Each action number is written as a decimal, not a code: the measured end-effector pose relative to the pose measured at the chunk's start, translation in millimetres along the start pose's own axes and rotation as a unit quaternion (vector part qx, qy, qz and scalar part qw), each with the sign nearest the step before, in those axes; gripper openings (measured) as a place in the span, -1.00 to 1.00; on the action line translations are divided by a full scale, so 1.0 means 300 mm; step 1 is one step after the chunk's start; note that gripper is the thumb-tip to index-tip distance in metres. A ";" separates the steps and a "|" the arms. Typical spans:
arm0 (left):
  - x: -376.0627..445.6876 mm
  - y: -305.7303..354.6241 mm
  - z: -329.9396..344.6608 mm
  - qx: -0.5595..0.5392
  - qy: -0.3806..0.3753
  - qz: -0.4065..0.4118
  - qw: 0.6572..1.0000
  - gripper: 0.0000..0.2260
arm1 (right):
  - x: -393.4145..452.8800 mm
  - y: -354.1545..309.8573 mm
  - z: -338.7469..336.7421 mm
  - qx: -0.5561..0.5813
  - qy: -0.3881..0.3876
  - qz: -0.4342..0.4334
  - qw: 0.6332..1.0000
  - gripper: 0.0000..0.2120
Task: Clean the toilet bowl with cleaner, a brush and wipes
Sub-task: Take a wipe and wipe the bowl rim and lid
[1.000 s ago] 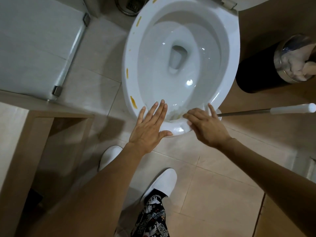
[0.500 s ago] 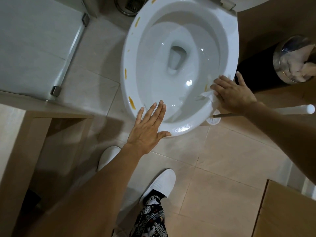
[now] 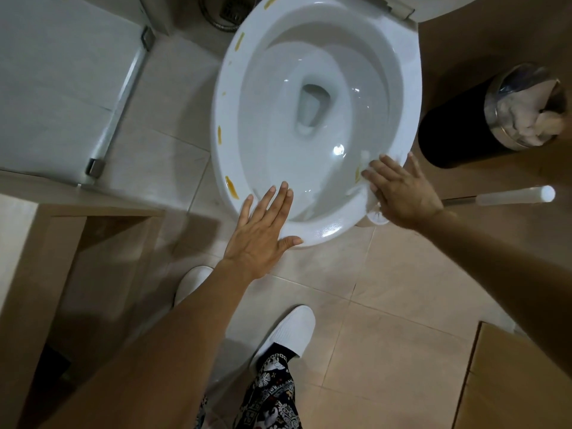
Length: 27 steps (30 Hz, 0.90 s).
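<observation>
The white toilet bowl (image 3: 226, 113) fills the upper middle, its rim marked with several orange-yellow smears on the left side and one at the right near my right hand. My left hand (image 3: 263, 230) lies flat with straight fingers on the front rim. My right hand (image 3: 399, 190) presses a white wipe (image 3: 363, 193) onto the right front rim with fingers spread; most of the wipe is hidden under the palm. The toilet brush (image 3: 507, 195) lies on the floor to the right, white handle pointing right, head partly behind my right hand.
A black bin (image 3: 448, 134) with a chrome rim, full of crumpled paper, stands right of the bowl. A glass shower door (image 3: 120, 97) is at left, a beige counter (image 3: 24, 243) at lower left, a cardboard box (image 3: 510, 382) at lower right. My white shoes stand on the tiled floor.
My right hand slid the wipe from the front of the rim to the right side, then back a little toward the front. My left hand stayed on the front rim.
</observation>
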<state>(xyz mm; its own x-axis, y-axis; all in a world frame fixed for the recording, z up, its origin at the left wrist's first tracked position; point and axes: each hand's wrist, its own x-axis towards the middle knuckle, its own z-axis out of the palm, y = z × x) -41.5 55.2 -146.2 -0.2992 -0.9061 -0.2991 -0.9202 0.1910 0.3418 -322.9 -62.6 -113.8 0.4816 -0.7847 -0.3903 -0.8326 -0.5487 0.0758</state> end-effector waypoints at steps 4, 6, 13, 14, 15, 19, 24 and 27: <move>-0.003 0.003 -0.004 -0.001 -0.003 -0.002 1.000 -0.31 | -0.073 -0.120 0.055 0.083 0.008 0.057 0.995 -0.48; -0.002 0.003 -0.005 0.000 -0.003 -0.002 1.000 -0.31 | -0.104 -0.185 0.079 0.105 0.018 0.075 0.991 -0.50; -0.005 0.002 -0.009 0.004 -0.010 -0.001 1.000 -0.30 | -0.172 -0.420 0.098 0.169 0.040 0.092 0.980 -0.50; -0.005 0.003 -0.010 0.002 -0.009 0.000 1.000 -0.31 | -0.172 -0.446 0.097 0.173 0.042 0.093 0.980 -0.50; -0.006 0.003 -0.012 -0.002 -0.008 0.001 1.000 -0.33 | -0.171 -0.469 0.096 0.173 0.042 0.090 0.980 -0.50; -0.020 -0.019 -0.017 -0.024 -0.008 0.018 1.000 -0.34 | -0.169 -0.554 0.091 0.181 0.046 0.077 0.979 -0.50; -0.056 -0.060 -0.022 -0.044 -0.010 0.050 0.998 -0.38 | -0.167 -0.593 0.092 0.201 0.048 0.060 0.977 -0.51; -0.064 -0.054 -0.019 -0.061 -0.008 0.044 0.997 -0.41 | -0.171 -0.575 0.078 0.230 0.055 0.050 0.970 -0.50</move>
<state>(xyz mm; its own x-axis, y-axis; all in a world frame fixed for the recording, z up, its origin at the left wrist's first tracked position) -19.4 67.3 -140.8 -0.3818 -0.8817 -0.2773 -0.8528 0.2204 0.4735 -210.5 79.0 -128.4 0.3976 -0.8670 -0.3003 -0.8985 -0.3014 -0.3193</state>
